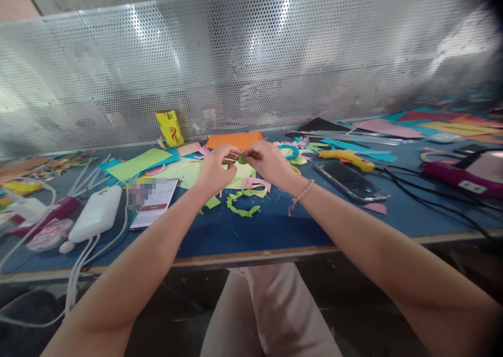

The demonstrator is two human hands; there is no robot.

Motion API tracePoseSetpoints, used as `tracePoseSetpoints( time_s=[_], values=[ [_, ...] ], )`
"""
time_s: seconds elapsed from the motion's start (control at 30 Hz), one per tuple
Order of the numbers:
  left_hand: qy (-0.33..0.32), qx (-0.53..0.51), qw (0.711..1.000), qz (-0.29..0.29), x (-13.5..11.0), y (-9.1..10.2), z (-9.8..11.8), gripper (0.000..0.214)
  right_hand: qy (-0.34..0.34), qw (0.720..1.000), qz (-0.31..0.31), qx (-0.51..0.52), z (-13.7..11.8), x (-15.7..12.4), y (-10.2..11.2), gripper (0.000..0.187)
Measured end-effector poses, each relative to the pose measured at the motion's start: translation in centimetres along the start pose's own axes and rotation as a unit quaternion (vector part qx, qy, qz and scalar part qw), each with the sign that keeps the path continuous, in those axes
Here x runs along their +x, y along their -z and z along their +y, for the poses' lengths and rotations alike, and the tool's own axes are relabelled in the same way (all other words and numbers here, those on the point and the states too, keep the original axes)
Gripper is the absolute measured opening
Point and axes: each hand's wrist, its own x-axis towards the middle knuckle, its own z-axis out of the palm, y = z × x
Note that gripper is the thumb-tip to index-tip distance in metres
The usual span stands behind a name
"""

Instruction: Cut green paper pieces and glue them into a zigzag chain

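My left hand (pixel 214 168) and my right hand (pixel 267 160) meet above the blue table (pixel 251 231), both pinched on a small green paper piece (pixel 242 159) held between their fingertips. A thin stick-like end seems to run between the fingers; I cannot make it out clearly. Under the hands lie green paper scraps (pixel 241 206), pink scraps (pixel 255 183) and yellow-green sheets (pixel 139 163). An orange sheet (pixel 234 139) lies just behind the hands.
A phone (pixel 351 180) lies right of my hand, another phone (pixel 155 202) at left beside a white power bank (pixel 96 221) with cables. A yellow glue gun (pixel 348 158), a yellow packet (pixel 170 127), coloured papers at far right. A perforated metal screen (pixel 251 58) backs the table.
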Motion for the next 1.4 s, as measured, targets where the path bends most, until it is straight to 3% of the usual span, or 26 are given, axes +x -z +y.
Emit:
tracePoseSetpoints(
  time_s=[0.17, 0.33, 0.43, 0.57, 0.8, 0.97, 1.17, 1.4],
  values=[
    [0.006, -0.071, 0.997, -0.012, 0.0, -0.3, -0.2, 0.024, -0.115, 0.967, -0.069, 0.215, 1.2, 0.2, 0.1, 0.007],
    [0.011, -0.096, 0.994, 0.060, -0.2, -1.0, -0.2, 0.015, -0.160, 0.886, -0.065, 0.430, 1.0, 0.0, -0.3, 0.020],
    [-0.019, -0.070, 0.993, 0.092, -0.3, -0.9, -0.1, 0.009, -0.183, 0.855, -0.050, 0.483, 0.3, -0.1, -0.6, 0.024],
    [-0.064, -0.006, 0.992, 0.112, -0.3, -0.4, 0.3, 0.005, -0.192, 0.840, -0.046, 0.505, -0.2, -0.1, -0.8, 0.022],
    [-0.029, -0.015, 0.993, 0.115, -0.5, -0.2, 0.6, 0.003, -0.156, 0.870, -0.021, 0.467, -0.5, -0.4, -0.8, 0.029],
    [0.048, -0.145, 0.982, 0.111, -0.5, -0.7, 0.8, 0.012, -0.083, 0.912, -0.010, 0.402, -0.5, -0.5, -0.8, 0.025],
    [0.113, -0.284, 0.948, 0.086, -0.4, -0.9, 1.4, 0.016, -0.078, 0.942, 0.024, 0.326, -0.9, -0.7, -0.5, 0.034],
    [0.123, -0.322, 0.934, 0.094, -0.3, -1.4, 0.9, 0.022, 0.033, 0.989, 0.053, 0.137, -0.7, -0.9, 0.1, 0.012]
  ],
)
